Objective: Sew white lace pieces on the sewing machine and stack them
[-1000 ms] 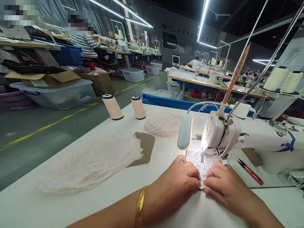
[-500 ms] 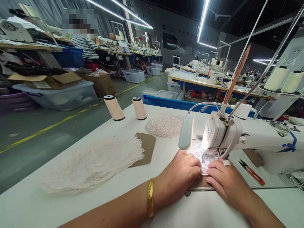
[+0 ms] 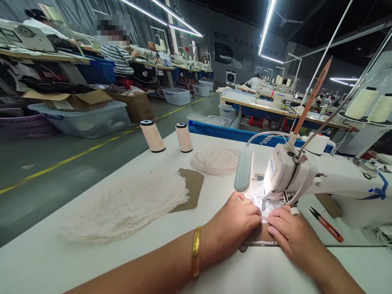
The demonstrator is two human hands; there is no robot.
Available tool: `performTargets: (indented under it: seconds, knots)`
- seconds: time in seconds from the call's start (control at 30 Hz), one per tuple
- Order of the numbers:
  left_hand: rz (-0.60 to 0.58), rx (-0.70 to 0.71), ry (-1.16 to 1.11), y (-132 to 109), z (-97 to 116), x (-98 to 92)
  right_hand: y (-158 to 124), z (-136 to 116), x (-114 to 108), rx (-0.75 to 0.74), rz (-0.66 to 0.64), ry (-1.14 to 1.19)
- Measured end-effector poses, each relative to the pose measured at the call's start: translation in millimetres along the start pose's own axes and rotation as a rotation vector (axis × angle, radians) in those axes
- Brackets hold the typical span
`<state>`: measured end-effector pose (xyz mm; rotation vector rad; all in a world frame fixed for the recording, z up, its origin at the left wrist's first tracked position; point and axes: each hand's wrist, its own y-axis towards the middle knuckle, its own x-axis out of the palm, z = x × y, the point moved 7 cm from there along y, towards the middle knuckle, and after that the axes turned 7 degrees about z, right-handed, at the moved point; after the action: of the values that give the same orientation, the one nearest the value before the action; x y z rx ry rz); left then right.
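A piece of white lace (image 3: 255, 192) lies under the needle area of a white sewing machine (image 3: 277, 171), lit by its lamp. My left hand (image 3: 240, 220) presses on the lace at the left of the presser foot, fingers bent and close together, a ring and gold bangle on it. From the right, my right hand (image 3: 292, 230) grips the lace edge with its fingertips, just in front of the foot. The fingertips of both hands nearly meet. Beneath them shows a brown plate (image 3: 263, 235). The needle tip is hard to make out.
Left on the table lies a large lace stack (image 3: 122, 204) over brown card (image 3: 192, 190). Behind it are a smaller lace pile (image 3: 216, 160) and two thread cones (image 3: 153, 136). Orange-handled thread snips (image 3: 327, 224) rest at right. The lamp head (image 3: 244, 169) hangs near my left hand.
The whole view has shifted slightly, so the scene sits a little further right. Both hands stay on the lace by the presser foot, with hardly any visible movement.
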<state>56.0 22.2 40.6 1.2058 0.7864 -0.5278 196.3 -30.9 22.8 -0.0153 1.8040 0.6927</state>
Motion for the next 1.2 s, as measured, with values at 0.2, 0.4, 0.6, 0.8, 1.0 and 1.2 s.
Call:
performTargets:
  seconds: [0.2,0.4,0.6,0.8,1.0,1.2]
  knots:
    - [-0.010,-0.014,-0.016,2.6,-8.2,6.9,1.5,4.2,1.5,0.030,0.042,-0.012]
    - [0.011,-0.044,-0.041,4.9,-16.2,11.4,0.0,11.2,6.7,0.104,0.048,-0.032]
    - [0.000,-0.033,-0.018,6.1,-16.6,10.3,-3.0,17.5,12.4,0.155,0.035,-0.041]
    - [-0.070,-0.163,0.109,7.4,-20.7,1.0,-4.7,16.4,6.9,0.112,0.095,-0.052]
    - [-0.112,-0.144,-0.049,11.7,-4.5,-14.3,1.7,-6.5,-8.7,-0.015,0.141,0.120]
    - [-0.134,-0.138,-0.074,6.1,-13.4,-10.1,3.3,-14.6,-9.1,-0.109,0.075,0.176]
